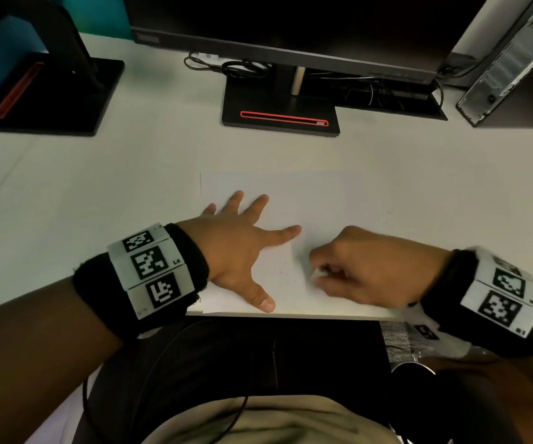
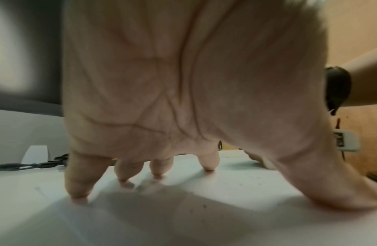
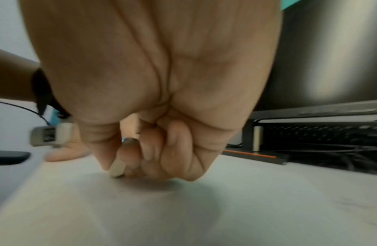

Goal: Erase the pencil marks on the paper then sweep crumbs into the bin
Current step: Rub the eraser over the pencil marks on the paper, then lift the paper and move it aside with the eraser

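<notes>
A white sheet of paper [image 1: 307,200] lies at the desk's front edge. My left hand [image 1: 242,238] is spread flat on its left part, fingertips [image 2: 78,191] and thumb pressing it down. My right hand [image 1: 364,267] is curled just to the right and pinches a small white eraser [image 3: 117,168] whose tip touches the paper. In the head view only a pale sliver of the eraser [image 1: 318,274] shows. Dark crumbs [image 2: 204,206] dot the paper between my hands, and faint marks [image 1: 387,216] show farther right. No bin is in view.
A monitor stand [image 1: 279,113] with a red slot sits behind the paper, with cables [image 1: 236,67] behind it. A second stand [image 1: 50,91] is at far left and a computer case [image 1: 515,68] at far right. My lap lies below the desk edge.
</notes>
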Tool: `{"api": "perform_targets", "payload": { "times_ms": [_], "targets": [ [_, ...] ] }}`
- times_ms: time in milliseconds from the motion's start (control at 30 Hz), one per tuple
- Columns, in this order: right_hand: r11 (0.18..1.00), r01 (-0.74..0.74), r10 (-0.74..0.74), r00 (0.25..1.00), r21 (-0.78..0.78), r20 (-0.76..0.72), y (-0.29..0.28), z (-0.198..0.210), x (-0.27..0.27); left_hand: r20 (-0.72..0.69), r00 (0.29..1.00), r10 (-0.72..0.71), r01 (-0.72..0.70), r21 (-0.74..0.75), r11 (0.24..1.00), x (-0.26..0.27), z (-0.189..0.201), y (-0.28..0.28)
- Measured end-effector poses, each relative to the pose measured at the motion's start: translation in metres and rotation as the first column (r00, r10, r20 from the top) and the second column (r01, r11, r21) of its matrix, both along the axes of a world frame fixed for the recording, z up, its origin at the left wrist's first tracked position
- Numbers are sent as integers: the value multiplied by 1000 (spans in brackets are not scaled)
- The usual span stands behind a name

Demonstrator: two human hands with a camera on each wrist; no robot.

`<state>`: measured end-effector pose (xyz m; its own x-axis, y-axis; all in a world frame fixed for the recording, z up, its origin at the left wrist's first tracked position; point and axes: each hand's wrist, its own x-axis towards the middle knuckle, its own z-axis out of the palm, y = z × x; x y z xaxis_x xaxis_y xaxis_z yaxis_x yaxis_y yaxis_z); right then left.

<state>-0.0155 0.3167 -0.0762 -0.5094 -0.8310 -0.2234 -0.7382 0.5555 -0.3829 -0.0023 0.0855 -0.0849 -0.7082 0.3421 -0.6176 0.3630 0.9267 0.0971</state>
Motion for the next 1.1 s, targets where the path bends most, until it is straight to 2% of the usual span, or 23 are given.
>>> {"api": "perform_targets", "payload": {
  "times_ms": [100, 200, 333, 433, 533, 600, 700, 833, 967, 1100],
  "targets": [
    [999, 49, -48, 998, 6, -38, 4, -4, 0, 13, 1000, -5, 5, 2, 1000, 0, 0, 1],
    [999, 44, -44, 998, 26, 33, 6, -6, 10, 12, 1000, -1, 0, 10, 1000, 1, 0, -1],
    [957, 282, -283, 959, 63, -7, 44, 7, -18, 1, 1000, -9, 9, 16, 1000, 2, 4, 0],
    [871, 488, -487, 873, -45, 35, 67, 9, -24, 6, 998, 63, -63, 113, 992, -2, 18, -4],
    [763, 644, -611, 746, -56, 264, 78, 5, -18, -112, 976, 188, -160, 217, 963, -27, 31, -16],
    [695, 718, -649, 650, -39, 395, 82, 0, -15, -194, 949, 250, -225, 141, 964, -46, 32, -27],
    [589, 805, -665, 533, -71, 523, 85, -1, -15, -172, 942, 289, -296, -16, 955, -62, 27, -33],
    [516, 854, -653, 442, -67, 615, 87, 2, -18, -193, 931, 310, -317, -3, 949, -67, 26, -22],
    [506, 857, -652, 456, -101, 605, 87, 5, -21, -157, 913, 378, -368, 89, 926, -73, 25, -24],
    [488, 856, -648, 487, -173, 585, 91, 5, -26, -156, 846, 510, -465, 252, 848, -74, 24, -29]
  ]
}}
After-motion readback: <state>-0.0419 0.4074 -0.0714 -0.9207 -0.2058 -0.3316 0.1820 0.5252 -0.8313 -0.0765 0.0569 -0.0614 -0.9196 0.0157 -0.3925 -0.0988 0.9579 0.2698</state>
